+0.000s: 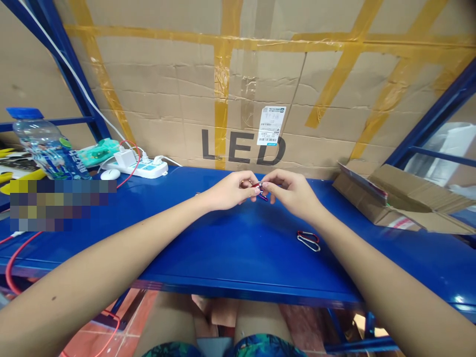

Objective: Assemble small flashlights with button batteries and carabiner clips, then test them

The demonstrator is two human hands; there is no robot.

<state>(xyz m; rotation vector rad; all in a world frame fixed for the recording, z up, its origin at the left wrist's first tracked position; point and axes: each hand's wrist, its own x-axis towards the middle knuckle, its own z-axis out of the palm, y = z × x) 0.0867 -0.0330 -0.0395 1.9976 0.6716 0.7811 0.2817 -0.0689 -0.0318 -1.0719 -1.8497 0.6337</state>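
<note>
My left hand [240, 191] is closed in a pinch on a small red carabiner [255, 185], mostly covered by the fingers. My right hand [288, 191] meets it fingertip to fingertip, also pinching at the small metal pieces between the hands. A purple carabiner [263, 197] shows just below the fingertips; how it joins the red one I cannot tell. Nearer to me on the blue table lie a red carabiner [308, 235] and a silver carabiner [309, 244], side by side and touching, below my right wrist.
An open cardboard box [372, 201] stands on the blue table [223, 258] at right. To the left are a plastic bottle [48, 148], a white power strip [152, 168], a white mouse-shaped item [110, 174] and red cables [18, 263]. A large taped carton [167, 99] rises behind.
</note>
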